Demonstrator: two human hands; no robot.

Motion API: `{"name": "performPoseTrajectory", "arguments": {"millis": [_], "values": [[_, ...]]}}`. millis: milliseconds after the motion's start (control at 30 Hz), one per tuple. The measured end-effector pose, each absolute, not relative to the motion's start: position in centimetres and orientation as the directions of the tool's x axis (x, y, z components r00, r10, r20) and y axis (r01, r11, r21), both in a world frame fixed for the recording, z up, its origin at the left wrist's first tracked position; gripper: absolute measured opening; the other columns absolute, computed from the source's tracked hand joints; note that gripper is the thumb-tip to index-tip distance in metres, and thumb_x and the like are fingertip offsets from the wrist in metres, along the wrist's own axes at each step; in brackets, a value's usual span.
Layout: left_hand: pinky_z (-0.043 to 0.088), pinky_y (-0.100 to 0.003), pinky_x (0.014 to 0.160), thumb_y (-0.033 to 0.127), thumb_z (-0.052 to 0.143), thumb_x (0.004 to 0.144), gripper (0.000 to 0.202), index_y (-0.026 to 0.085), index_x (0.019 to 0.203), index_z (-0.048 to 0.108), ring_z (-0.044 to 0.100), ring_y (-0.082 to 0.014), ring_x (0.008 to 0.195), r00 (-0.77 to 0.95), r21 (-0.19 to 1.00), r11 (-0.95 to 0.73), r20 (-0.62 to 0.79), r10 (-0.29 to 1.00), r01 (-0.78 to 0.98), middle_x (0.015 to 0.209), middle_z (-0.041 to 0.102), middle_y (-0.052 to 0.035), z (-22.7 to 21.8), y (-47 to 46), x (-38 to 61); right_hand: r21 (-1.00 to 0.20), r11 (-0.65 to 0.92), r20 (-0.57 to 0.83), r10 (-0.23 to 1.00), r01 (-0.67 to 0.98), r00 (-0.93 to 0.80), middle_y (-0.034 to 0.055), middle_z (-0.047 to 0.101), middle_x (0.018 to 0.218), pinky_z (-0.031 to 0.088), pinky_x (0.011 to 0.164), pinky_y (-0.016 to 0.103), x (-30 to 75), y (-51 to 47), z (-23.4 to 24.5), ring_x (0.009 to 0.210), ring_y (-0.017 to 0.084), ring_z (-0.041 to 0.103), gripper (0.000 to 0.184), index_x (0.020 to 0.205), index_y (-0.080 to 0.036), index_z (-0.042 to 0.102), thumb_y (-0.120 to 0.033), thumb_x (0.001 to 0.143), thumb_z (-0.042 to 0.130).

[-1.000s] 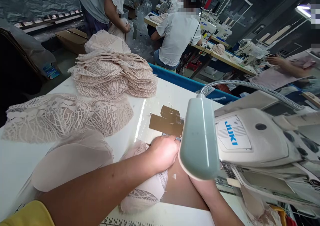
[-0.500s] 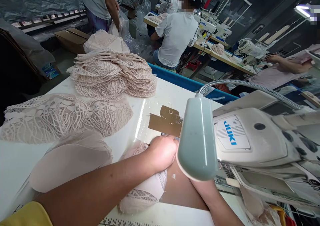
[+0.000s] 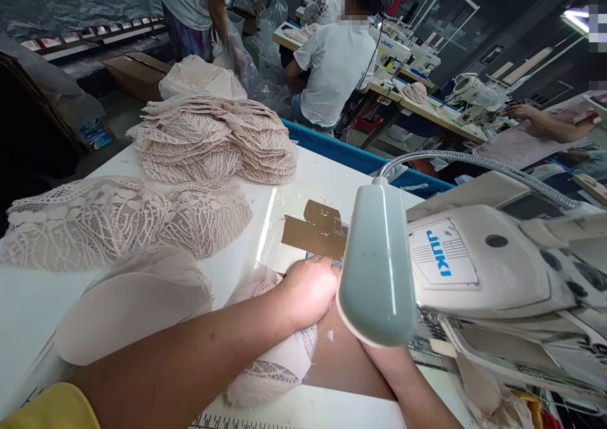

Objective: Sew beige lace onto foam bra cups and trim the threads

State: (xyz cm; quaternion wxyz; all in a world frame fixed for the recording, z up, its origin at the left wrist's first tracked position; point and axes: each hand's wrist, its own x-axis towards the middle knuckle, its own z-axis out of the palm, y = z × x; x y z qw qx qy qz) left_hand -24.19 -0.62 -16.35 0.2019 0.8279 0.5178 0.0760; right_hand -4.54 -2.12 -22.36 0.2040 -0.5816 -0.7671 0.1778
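My left hand point(image 3: 312, 290) is closed, its knuckles up, beside the sewing machine's work area. Under it and the wrist lies a beige lace bra cup point(image 3: 279, 359), its upper edge running into the curled fingers. The fingertips are out of sight. My right hand point(image 3: 385, 354) is mostly covered by the grey-green lamp head point(image 3: 377, 265); only the wrist and forearm show, so its fingers cannot be seen. To the right of the lamp stands the white JUKI sewing machine point(image 3: 478, 258). A smooth beige cup with sheer fabric point(image 3: 128, 315) rests left of my left forearm.
A lace strip point(image 3: 128, 220) is spread on the white table point(image 3: 313, 170), with a tall stack of lace pieces point(image 3: 213, 138) behind it. Brown tape point(image 3: 310, 236) covers part of the tabletop. A blue edge point(image 3: 341, 154) borders the far side. Co-workers point(image 3: 334, 69) and other machines are beyond.
Both hands and the lace cup stay nearly in place. The lamp and machine appear shifted very slightly right. A standing co-worker's arm has moved among the plastic bags.
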Motion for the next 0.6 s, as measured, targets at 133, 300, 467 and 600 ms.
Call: {"name": "performPoseTrajectory", "arguments": {"millis": [133, 300, 467, 600], "values": [[0.048, -0.028, 0.065, 0.013, 0.044, 0.088, 0.020, 0.014, 0.083, 0.063, 0.062, -0.0202, 0.075, 0.457, 0.408, -0.387, -0.086, 0.885, 0.827, 0.083, 0.066, -0.0081, -16.4, -0.6, -24.1, -0.502, 0.264, 0.115, 0.964, 0.823, -0.239, 0.0042, 0.074, 0.089, 0.056, 0.076, 0.035, -4.6, -2.1, -22.3, 0.091, 0.029, 0.069, 0.035, 0.103, -0.026, 0.070, -0.047, 0.091, 0.044], [0.047, -0.027, 0.062, 0.012, 0.046, 0.086, 0.017, 0.014, 0.082, 0.063, 0.062, -0.0193, 0.071, 0.435, 0.422, -0.358, -0.101, 0.895, 0.833, 0.080, 0.065, -0.0067, -15.9, -0.7, -24.3, -0.497, 0.264, 0.108, 0.964, 0.827, -0.243, 0.0044, 0.074, 0.090, 0.056, 0.078, 0.035, -4.5, -2.2, -22.4, 0.093, 0.029, 0.069, 0.035, 0.105, -0.026, 0.069, -0.046, 0.092, 0.043], [0.048, -0.028, 0.063, 0.010, 0.046, 0.086, 0.018, 0.014, 0.082, 0.063, 0.062, -0.0201, 0.072, 0.437, 0.428, -0.361, -0.092, 0.895, 0.829, 0.080, 0.065, -0.0078, -16.2, -0.6, -24.1, -0.490, 0.269, 0.107, 0.963, 0.829, -0.249, 0.0050, 0.074, 0.092, 0.056, 0.078, 0.034, -4.5, -2.1, -22.4, 0.094, 0.028, 0.068, 0.035, 0.106, -0.025, 0.069, -0.045, 0.092, 0.043], [0.048, -0.029, 0.063, 0.009, 0.045, 0.085, 0.019, 0.014, 0.082, 0.063, 0.062, -0.0209, 0.075, 0.436, 0.433, -0.363, -0.077, 0.897, 0.825, 0.083, 0.065, -0.0088, -17.2, -0.5, -23.6, -0.488, 0.269, 0.116, 0.963, 0.831, -0.244, 0.0046, 0.074, 0.091, 0.056, 0.077, 0.034, -4.5, -2.2, -22.3, 0.093, 0.028, 0.069, 0.033, 0.104, -0.026, 0.069, -0.044, 0.091, 0.045]]}}
